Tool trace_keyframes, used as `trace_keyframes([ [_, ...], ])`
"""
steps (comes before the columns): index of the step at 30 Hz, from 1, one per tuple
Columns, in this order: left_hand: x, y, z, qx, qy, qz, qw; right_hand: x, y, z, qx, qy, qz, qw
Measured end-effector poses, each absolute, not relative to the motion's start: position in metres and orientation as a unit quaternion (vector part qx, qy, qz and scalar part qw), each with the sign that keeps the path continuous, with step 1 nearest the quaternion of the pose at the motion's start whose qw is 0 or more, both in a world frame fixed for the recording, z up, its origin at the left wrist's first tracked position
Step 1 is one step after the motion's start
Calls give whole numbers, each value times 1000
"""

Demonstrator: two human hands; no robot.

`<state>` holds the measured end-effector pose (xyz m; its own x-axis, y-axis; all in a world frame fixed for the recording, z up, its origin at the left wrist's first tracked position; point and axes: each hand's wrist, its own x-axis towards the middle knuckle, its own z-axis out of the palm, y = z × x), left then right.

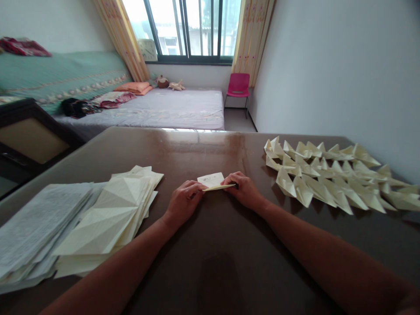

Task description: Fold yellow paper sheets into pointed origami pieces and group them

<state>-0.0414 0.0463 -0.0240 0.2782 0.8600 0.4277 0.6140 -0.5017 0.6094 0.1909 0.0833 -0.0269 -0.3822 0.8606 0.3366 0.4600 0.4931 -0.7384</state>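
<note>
A small piece of folded cream paper [212, 180] is held between my two hands over the middle of the brown table. Its back part stands up and shows faint dark print, while a narrow folded edge faces me. My left hand [186, 197] pinches the paper's left end between thumb and fingers. At the right end, my right hand [243, 188] pinches it the same way. Parts of both ends are hidden by my fingers.
Creased cream sheets [121, 197] and a stack of printed papers [46, 218] lie at left on the glossy table [203, 253]. Rows of folded paper boats [315, 170] stand at right. Beyond are a bed [183, 105] and a pink chair [239, 85].
</note>
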Motion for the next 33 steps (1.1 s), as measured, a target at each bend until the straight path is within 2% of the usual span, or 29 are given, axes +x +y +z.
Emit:
trace_keyframes([
  [4,-40,43,-25,812,457,331,150,193,85,-28,-427,-781,271,366],
  [13,-34,37,-15,745,466,454,146,191,87,-31,-420,-734,325,423],
  [17,-30,33,-6,651,514,499,249,187,81,-17,-401,-744,309,437],
  [21,-29,38,-9,587,486,513,394,185,77,-14,-391,-703,432,408],
  [23,-31,44,-15,587,483,503,411,184,77,-16,-404,-659,494,399],
  [25,-34,47,-22,624,496,484,362,184,78,-18,-420,-621,534,391],
  [28,-39,46,-26,739,507,399,192,185,79,-18,-438,-595,559,375],
  [31,-41,40,-22,808,498,314,21,186,80,-19,-459,-609,534,366],
  [33,-40,36,-17,819,489,295,-46,187,81,-22,-470,-624,511,358],
])
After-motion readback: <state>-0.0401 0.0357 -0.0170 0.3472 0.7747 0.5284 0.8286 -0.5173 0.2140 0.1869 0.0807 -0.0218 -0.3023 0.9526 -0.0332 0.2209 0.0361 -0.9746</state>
